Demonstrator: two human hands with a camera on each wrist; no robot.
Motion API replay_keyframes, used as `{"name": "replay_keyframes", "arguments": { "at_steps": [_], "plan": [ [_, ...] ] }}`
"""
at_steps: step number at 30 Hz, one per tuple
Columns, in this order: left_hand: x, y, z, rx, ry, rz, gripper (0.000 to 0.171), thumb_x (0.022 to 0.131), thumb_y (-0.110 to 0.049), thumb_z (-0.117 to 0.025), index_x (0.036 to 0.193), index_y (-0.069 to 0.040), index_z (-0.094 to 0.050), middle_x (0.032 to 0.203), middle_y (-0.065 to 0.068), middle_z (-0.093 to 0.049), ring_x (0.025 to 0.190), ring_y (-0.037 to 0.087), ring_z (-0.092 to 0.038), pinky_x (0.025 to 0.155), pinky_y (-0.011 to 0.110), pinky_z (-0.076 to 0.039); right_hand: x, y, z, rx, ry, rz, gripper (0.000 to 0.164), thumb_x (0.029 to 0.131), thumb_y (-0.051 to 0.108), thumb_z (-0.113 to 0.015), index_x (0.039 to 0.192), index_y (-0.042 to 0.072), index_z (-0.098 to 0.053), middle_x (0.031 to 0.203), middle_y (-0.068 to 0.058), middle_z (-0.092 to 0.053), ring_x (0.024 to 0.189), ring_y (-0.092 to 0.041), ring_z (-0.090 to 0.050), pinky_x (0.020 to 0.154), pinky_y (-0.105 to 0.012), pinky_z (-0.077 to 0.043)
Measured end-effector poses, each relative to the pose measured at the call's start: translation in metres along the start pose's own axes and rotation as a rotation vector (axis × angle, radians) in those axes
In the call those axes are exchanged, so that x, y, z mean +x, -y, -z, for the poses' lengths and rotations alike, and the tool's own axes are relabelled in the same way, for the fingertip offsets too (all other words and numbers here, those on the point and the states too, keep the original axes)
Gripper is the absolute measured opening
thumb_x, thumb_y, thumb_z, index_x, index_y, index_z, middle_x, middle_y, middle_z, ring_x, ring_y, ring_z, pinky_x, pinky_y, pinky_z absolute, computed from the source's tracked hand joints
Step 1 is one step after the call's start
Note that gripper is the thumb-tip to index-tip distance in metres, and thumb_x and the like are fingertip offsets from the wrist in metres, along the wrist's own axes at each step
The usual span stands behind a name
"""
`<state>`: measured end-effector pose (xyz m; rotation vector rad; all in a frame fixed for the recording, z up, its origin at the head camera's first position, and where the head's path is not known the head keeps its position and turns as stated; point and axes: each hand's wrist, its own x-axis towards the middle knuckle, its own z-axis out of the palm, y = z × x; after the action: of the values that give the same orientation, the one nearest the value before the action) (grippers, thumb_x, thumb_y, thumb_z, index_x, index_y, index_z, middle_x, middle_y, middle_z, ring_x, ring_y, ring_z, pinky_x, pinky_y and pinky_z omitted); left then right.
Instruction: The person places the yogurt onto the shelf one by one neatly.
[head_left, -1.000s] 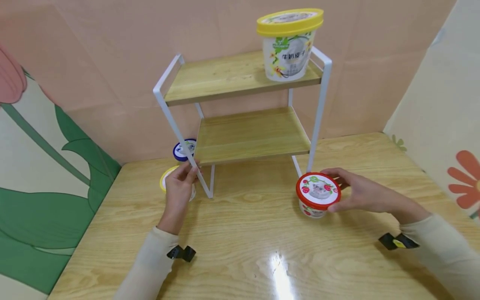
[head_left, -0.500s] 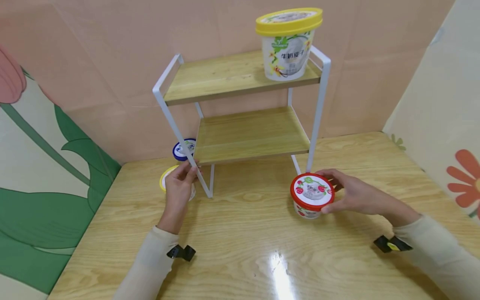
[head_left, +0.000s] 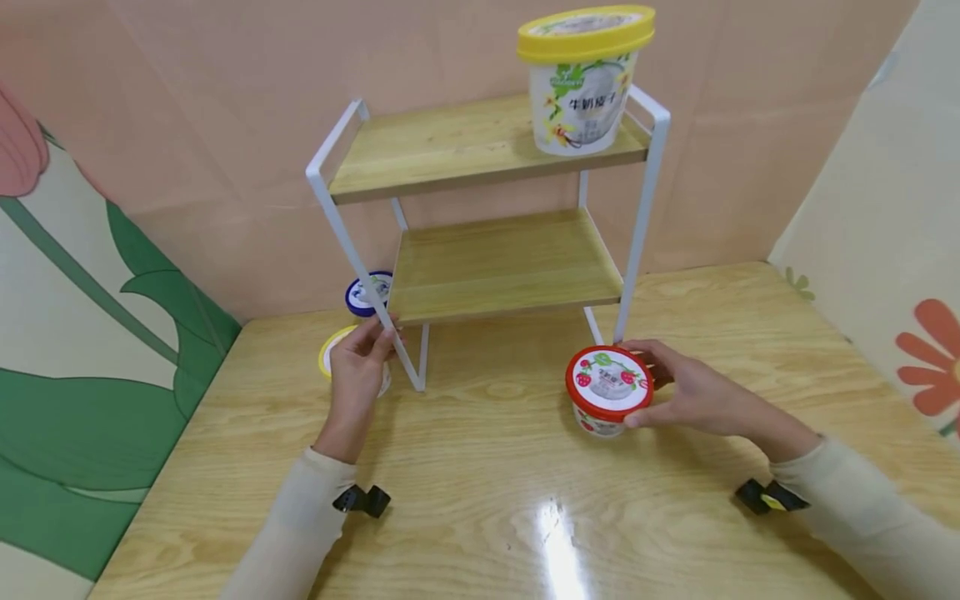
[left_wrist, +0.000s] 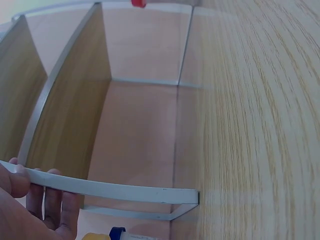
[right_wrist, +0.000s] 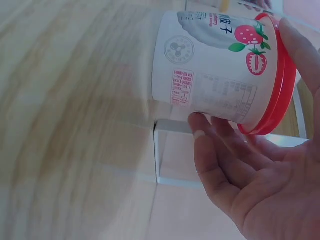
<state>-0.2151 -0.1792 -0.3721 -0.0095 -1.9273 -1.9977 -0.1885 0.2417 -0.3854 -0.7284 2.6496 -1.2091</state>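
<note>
My left hand (head_left: 356, 375) pinches the front left leg of a two-tier wooden shelf rack (head_left: 480, 175) with a white metal frame. In the left wrist view, my left thumb lies on one side of that white frame bar (left_wrist: 120, 190), with the fingers on the other. My right hand (head_left: 690, 396) holds a red-lidded tub (head_left: 609, 383) with strawberry pictures, near the rack's front right leg. The tub is upright. In the right wrist view, my fingers (right_wrist: 212, 160) and thumb are around the tub's side and lid; I cannot tell whether its base touches the table.
A large yellow-lidded tub (head_left: 581, 96) stands on the top shelf's right end. Left of the rack, a blue-lidded tub (head_left: 367, 293) and a smaller yellow-lidded tub (head_left: 330, 354) sit on the table (head_left: 450, 500), partly hidden by the frame and my left hand. Walls border the back and right.
My right hand has moved left with the red-lidded tub, closer to the rack's front right leg. My left hand keeps its hold on the rack. The view has shifted slightly.
</note>
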Motion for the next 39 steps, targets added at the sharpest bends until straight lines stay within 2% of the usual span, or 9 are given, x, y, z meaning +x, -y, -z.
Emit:
{"name": "replay_keyframes", "arguments": {
  "at_steps": [8, 15, 22, 30, 34, 39],
  "plan": [
    [0.000, -0.002, -0.001, -0.003, 0.006, 0.004, 0.026, 0.096, -0.001, -0.061, 0.119, 0.010, -0.066, 0.077, -0.014, -0.070, 0.078, 0.011, -0.069, 0.072, 0.021, -0.059, 0.002, 0.000, -0.005, 0.033, 0.000, -0.017, 0.091, 0.077, 0.025, -0.087, 0.149, 0.010, -0.035, 0.128, -0.014, -0.063, 0.112, -0.028, -0.062, 0.084, -0.026, -0.055],
    [0.001, -0.002, -0.001, -0.008, 0.004, -0.012, 0.026, 0.096, 0.000, -0.061, 0.119, 0.012, -0.065, 0.077, -0.014, -0.070, 0.075, 0.003, -0.068, 0.071, 0.020, -0.058, 0.007, 0.003, -0.011, 0.043, 0.006, -0.006, 0.090, 0.077, 0.026, -0.087, 0.148, 0.009, -0.035, 0.129, -0.014, -0.063, 0.112, -0.028, -0.061, 0.086, -0.026, -0.055],
    [-0.001, -0.002, -0.001, -0.007, 0.007, -0.015, 0.025, 0.096, 0.000, -0.060, 0.118, 0.012, -0.065, 0.077, -0.014, -0.070, 0.076, 0.003, -0.068, 0.071, 0.020, -0.058, 0.010, 0.004, -0.014, 0.050, 0.023, -0.009, 0.092, 0.077, 0.027, -0.087, 0.150, 0.009, -0.033, 0.132, -0.015, -0.062, 0.114, -0.029, -0.061, 0.088, -0.027, -0.054],
    [-0.001, -0.002, -0.001, -0.013, 0.012, -0.009, 0.025, 0.096, 0.000, -0.061, 0.118, 0.011, -0.065, 0.077, -0.013, -0.070, 0.076, 0.003, -0.068, 0.072, 0.020, -0.058, 0.009, 0.004, -0.020, 0.115, 0.053, -0.020, 0.104, 0.078, 0.023, -0.086, 0.154, 0.005, -0.018, 0.138, -0.020, -0.051, 0.120, -0.033, -0.051, 0.089, -0.022, -0.052],
    [-0.001, -0.002, -0.001, -0.016, 0.014, -0.009, 0.025, 0.096, 0.000, -0.061, 0.118, 0.012, -0.065, 0.077, -0.013, -0.070, 0.076, 0.003, -0.068, 0.072, 0.020, -0.058, 0.007, 0.004, -0.025, 0.143, 0.047, -0.026, 0.104, 0.078, 0.022, -0.086, 0.153, 0.004, -0.016, 0.138, -0.020, -0.048, 0.121, -0.030, -0.048, 0.089, -0.023, -0.051],
    [-0.002, -0.002, -0.001, -0.012, 0.012, -0.020, 0.024, 0.096, 0.000, -0.061, 0.117, 0.011, -0.066, 0.077, -0.013, -0.070, 0.076, 0.004, -0.068, 0.071, 0.021, -0.058, 0.008, 0.004, -0.028, 0.150, 0.031, -0.012, 0.100, 0.078, 0.021, -0.086, 0.152, 0.005, -0.019, 0.138, -0.018, -0.049, 0.118, -0.014, -0.050, 0.091, -0.022, -0.051]
  ]
}}
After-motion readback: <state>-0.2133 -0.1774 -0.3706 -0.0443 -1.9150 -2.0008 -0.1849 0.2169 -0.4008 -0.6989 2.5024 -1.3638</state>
